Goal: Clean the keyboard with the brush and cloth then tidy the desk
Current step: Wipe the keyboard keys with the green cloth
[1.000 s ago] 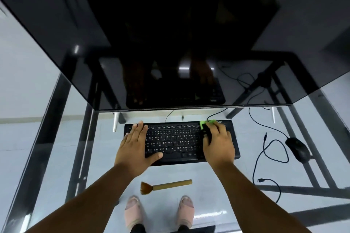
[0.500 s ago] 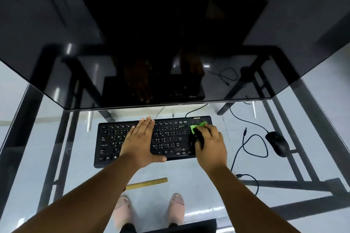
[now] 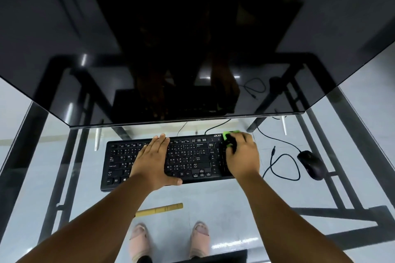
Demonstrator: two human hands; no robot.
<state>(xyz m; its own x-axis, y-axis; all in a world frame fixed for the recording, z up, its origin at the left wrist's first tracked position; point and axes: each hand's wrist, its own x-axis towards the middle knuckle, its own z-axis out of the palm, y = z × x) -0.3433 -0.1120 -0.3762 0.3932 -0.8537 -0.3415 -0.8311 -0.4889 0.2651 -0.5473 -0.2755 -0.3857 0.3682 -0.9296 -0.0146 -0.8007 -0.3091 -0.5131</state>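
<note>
From the head view, your left hand (image 3: pixel 152 161) lies flat and open on the keyboard (image 3: pixel 188 159), palm down over the middle-left keys, fingers together and pointing to the far edge, thumb spread along the near edge. It grips nothing.

Your right hand (image 3: pixel 242 157) sits on the right end of the keyboard, over the number pad, curled closed around the cloth (image 3: pixel 229 135). The cloth is green with a dark part under your fingers; its green edge pokes out at the far right corner of the keyboard, just beside the logo.

The keyboard is black and lies on the glass desk (image 3: pixel 213 198), just near the bottom edge of the monitor (image 3: pixel 192 38), which is dark and fills the far part of the view.

The brush (image 3: pixel 162 209) lies on the glass nearer to you than the keyboard, between your forearms; only its pale wooden handle shows, the bristle end hidden behind your left forearm.

Right of the keyboard, a black mouse (image 3: pixel 312 164) rests on the glass, well apart from your right hand, with a looped cable (image 3: pixel 284 166) between them.

Through the glass you see your feet (image 3: pixel 198 239) on the floor.
</note>
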